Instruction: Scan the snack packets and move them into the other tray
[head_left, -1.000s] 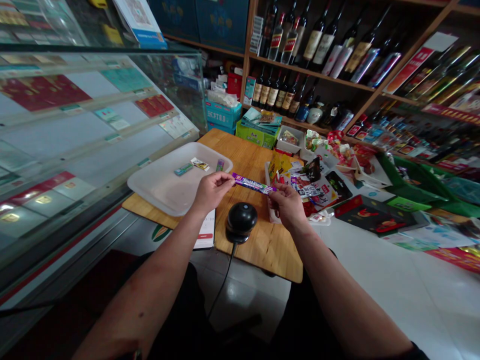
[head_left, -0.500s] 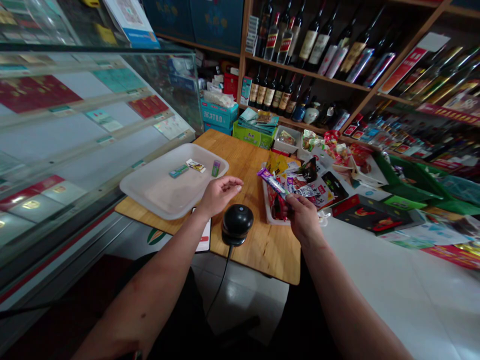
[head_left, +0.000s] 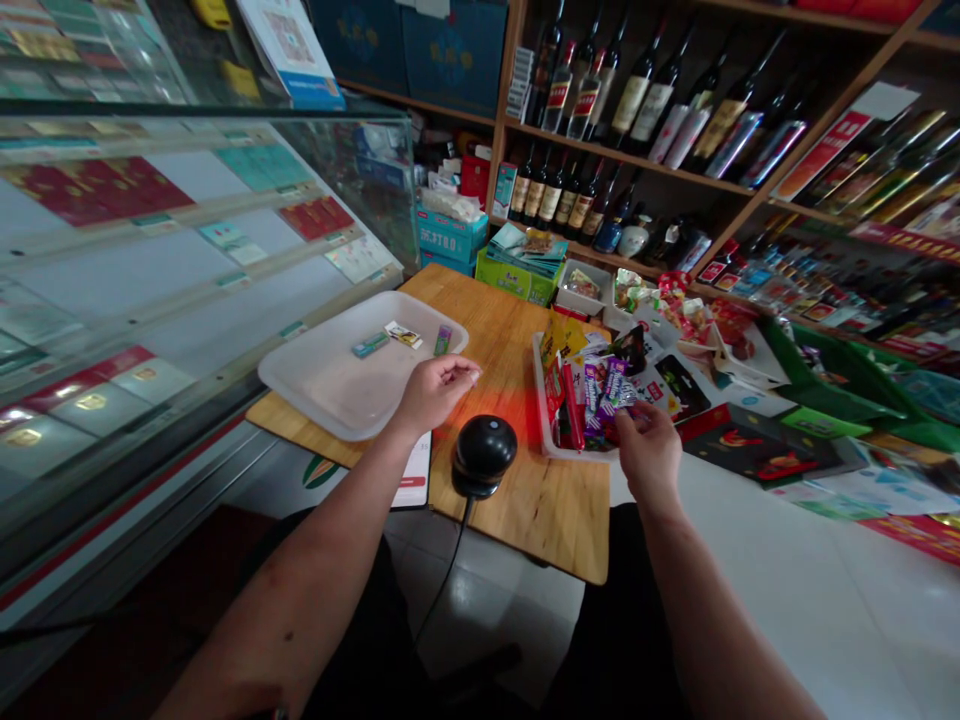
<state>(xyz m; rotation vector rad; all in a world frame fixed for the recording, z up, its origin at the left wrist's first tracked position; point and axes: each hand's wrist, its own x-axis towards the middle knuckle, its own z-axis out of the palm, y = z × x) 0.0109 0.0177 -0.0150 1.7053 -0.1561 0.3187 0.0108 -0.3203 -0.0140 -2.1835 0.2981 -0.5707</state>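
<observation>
My left hand (head_left: 435, 393) hovers above the table between a white tray (head_left: 300, 372) and a black domed scanner (head_left: 486, 447). Its fingers are curled together with nothing visible in them. In the tray lie a small teal pack (head_left: 370, 345), a white and yellow card-like packet (head_left: 403, 335) and a purple-green pack (head_left: 442, 340). At the right, my right hand (head_left: 651, 450) is closed at the silvery end of a purple snack packet (head_left: 615, 383), over a white basket (head_left: 541, 425) of snacks. Another purple packet (head_left: 590, 392) is beside it. The fingertips are partly hidden.
A phone (head_left: 414, 475) lies partly under my left forearm. The scanner's cable (head_left: 448, 565) drops off the wooden table's (head_left: 577, 530) front edge. A glass display case (head_left: 225, 260) flanks the left side; bottle shelves (head_left: 630, 150) stand behind. Boxes (head_left: 772, 445) crowd the right.
My right hand has moved right and lower with the purple packet, from above the basket's front to its right side. A red glow now shows on the table by the scanner. My left hand stays nearly still.
</observation>
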